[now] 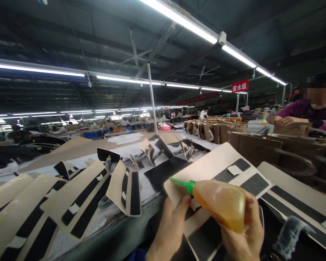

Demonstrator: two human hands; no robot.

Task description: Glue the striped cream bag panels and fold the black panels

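Observation:
My right hand is wrapped round a glue bottle of amber liquid with a green nozzle. The nozzle tip points left, at the left corner of a cream panel with black strips and a small white tab. My left hand grips that panel's near edge from below, thumb by the nozzle's base. Similar cream and black pieces lie on the table to the left, and another panel is at the right. Whether the nozzle tip touches the panel is unclear.
The white-covered table runs along the left. Brown bags stand in a row at the right, where a person in purple has their hands on one. Behind are a pole, a pink basin and other worktables.

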